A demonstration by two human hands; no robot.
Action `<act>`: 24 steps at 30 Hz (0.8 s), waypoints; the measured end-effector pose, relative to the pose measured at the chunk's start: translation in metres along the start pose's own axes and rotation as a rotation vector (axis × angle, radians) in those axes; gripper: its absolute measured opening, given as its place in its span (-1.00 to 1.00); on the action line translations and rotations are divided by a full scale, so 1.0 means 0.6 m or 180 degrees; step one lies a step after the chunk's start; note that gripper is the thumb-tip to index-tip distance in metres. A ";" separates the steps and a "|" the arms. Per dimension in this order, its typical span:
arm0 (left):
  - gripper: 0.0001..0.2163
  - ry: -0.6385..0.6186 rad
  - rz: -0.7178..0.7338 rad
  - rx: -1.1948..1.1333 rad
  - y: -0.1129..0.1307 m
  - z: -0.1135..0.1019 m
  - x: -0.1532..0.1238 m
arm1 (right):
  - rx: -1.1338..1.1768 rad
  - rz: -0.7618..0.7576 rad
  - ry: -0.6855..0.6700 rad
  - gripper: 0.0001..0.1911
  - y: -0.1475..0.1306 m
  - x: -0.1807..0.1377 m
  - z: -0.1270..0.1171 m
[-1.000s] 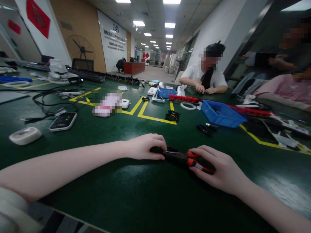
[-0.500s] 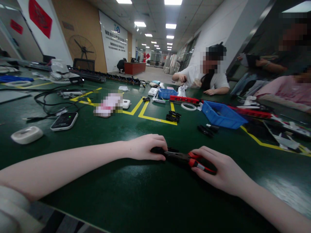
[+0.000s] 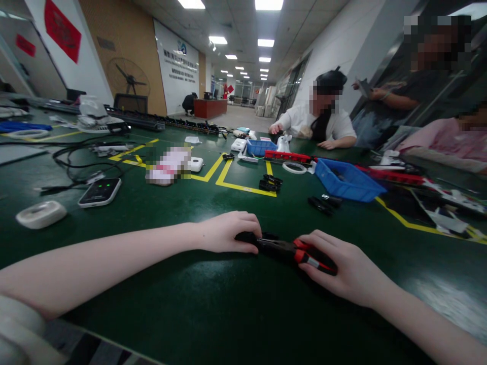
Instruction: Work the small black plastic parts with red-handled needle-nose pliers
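My right hand (image 3: 338,263) is closed round the red and black handles of a pair of long-nose pliers (image 3: 281,247), whose jaws point left. The tips of the jaws meet a small black part (image 3: 246,236), which my left hand (image 3: 232,230) pinches between thumb and fingers. Most of that part is hidden by my fingers, so its exact kind does not show. Both hands are low over the green table (image 3: 213,304), close together near the middle of the view.
Beyond my hands lie small black parts (image 3: 271,182) and more black pieces (image 3: 323,204). A blue bin (image 3: 348,181) stands at right. A white-cased device (image 3: 100,192), a white oval object (image 3: 41,215) and black cables (image 3: 72,157) are at left. Across the table sits a person (image 3: 323,116).
My hands and the pliers keep nearly the same place. The seated person across the table has lowered a hand, and the standing person at right has shifted left.
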State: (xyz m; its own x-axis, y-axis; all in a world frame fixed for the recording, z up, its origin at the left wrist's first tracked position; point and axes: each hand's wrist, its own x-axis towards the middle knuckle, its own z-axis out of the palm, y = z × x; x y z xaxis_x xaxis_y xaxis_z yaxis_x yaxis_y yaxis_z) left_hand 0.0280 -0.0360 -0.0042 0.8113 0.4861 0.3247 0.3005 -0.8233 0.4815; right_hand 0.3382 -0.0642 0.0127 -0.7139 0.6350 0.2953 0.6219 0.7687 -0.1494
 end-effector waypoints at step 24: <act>-0.84 -0.0011 0.0017 0.0081 0.003 -0.001 0.001 | -0.0757 -0.0667 0.0576 -0.65 0.016 -0.001 0.002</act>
State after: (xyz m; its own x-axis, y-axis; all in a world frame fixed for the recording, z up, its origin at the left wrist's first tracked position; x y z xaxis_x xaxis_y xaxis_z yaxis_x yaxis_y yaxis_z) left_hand 0.0289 -0.0372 -0.0026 0.8146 0.4807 0.3245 0.3089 -0.8331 0.4588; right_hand 0.3445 -0.0571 0.0099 -0.7784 0.4254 0.4617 0.5409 0.8278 0.1492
